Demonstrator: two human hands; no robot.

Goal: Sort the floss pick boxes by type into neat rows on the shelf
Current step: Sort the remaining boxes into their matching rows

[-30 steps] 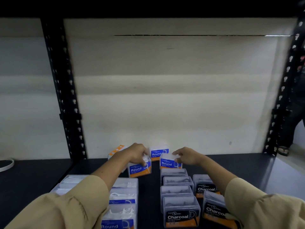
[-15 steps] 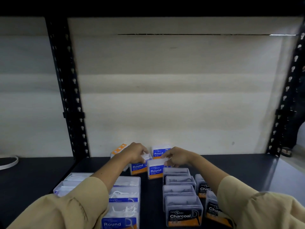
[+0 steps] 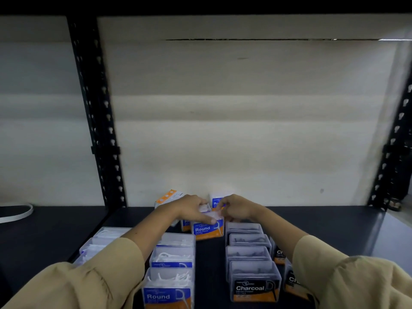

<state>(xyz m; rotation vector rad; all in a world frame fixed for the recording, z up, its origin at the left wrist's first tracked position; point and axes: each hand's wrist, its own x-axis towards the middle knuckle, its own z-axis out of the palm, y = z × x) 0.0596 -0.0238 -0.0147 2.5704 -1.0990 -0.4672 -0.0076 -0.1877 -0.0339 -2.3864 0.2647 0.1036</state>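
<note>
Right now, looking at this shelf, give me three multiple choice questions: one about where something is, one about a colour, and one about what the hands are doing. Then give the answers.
1. On which side of the front Round box do the Charcoal boxes stand?
A. its left
B. its right
C. stacked on it

2. The band behind the word Round on that box is:
A. green
B. blue
C. red

3. The far Round box is:
A. held by both hands
B. held by one hand
C. untouched

Answers:
1 B: the dark-labelled boxes line up to its right.
2 B: the white lettering sits on blue, above orange.
3 A: the left hand and the right hand both have fingers on its top.
</note>
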